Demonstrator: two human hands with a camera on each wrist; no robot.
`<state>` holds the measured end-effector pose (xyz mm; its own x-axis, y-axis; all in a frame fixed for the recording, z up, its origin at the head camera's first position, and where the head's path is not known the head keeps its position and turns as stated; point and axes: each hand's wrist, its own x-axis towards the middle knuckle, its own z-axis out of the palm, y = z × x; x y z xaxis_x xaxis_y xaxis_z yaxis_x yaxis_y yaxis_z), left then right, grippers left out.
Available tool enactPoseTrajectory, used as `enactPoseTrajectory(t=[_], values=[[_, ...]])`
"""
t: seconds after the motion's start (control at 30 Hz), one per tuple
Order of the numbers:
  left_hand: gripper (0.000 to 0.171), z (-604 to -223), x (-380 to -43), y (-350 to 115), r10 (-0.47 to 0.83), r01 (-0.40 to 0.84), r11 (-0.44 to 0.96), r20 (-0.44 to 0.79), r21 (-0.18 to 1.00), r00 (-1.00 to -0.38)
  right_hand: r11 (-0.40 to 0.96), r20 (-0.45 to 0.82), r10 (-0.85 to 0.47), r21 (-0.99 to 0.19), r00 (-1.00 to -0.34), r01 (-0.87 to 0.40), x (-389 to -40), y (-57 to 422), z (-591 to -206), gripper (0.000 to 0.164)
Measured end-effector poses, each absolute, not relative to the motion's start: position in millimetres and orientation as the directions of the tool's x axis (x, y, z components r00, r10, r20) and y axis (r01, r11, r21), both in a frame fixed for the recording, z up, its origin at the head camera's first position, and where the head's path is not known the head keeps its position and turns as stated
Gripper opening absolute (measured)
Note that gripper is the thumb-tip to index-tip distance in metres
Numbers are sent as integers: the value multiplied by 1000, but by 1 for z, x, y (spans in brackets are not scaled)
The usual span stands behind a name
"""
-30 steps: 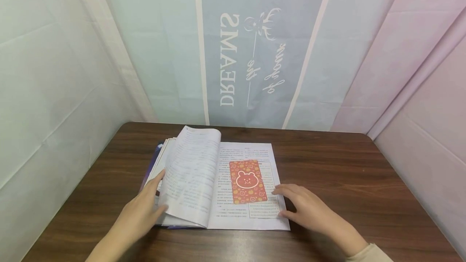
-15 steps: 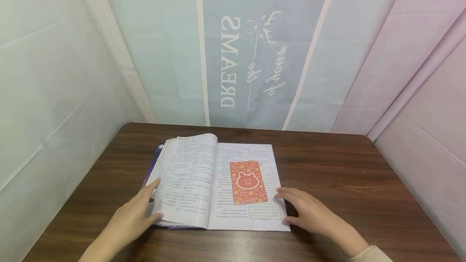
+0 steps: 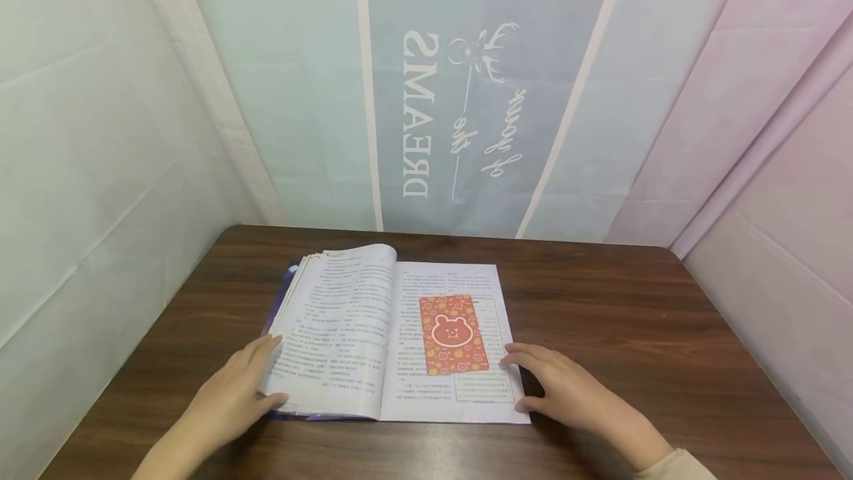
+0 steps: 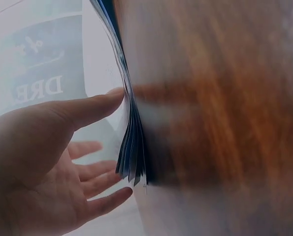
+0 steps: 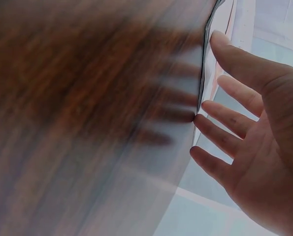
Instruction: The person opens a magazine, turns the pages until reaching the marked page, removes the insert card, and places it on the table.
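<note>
An open book [image 3: 333,332] lies on the table, its left pages bowed up near the spine. On its right page rests a red card [image 3: 456,335] with a bear face and small yellow and white figures. My left hand [image 3: 229,387] is at the book's left edge, thumb and fingers spread. In the left wrist view its thumb touches the edge of the stacked pages [image 4: 129,128]. At the right edge my right hand [image 3: 560,387] rests with thumb and fingertips on the page margin. The right wrist view shows these fingers [image 5: 225,135] extended along the book's edge.
The dark wood-grain table [image 3: 600,302] extends on both sides of the book. Behind it hangs a pale blue-green cloth [image 3: 320,132] with mirrored lettering, and light cloth walls [image 3: 87,191] stand left and right. A purple cover edge [image 3: 283,295] shows under the left pages.
The lifted page has come down flat onto the left side of the book. My left hand has moved left and slightly down to the book's left edge; the right hand has barely shifted.
</note>
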<state>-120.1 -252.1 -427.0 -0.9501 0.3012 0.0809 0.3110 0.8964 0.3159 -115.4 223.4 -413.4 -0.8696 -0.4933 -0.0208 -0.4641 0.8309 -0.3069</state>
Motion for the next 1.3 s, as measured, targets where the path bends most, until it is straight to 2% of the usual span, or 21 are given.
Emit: enactPoseTrajectory(t=[0.37,0.53,0.9,1.1,1.3], values=[[58,-426,-125,-259,411,403,849,50,342,-910,820,-10,-511,-307,-860,-483,-118,223,-413,53],[51,-427,-131,-266,416,394,841,23,371,-909,823,-23,-506,-313,-862,-474,-120,223,-414,53],[47,-429,-134,-270,404,370,836,1,404,-915,816,3,-483,-361,-876,-452,-134,218,-412,46],[46,-430,-134,-270,405,367,833,-6,414,-914,796,42,-480,-399,-876,-455,-148,205,-410,39],[46,-431,-135,-269,405,365,831,-7,419,-914,774,51,-499,-421,-865,-472,-165,189,-407,37]])
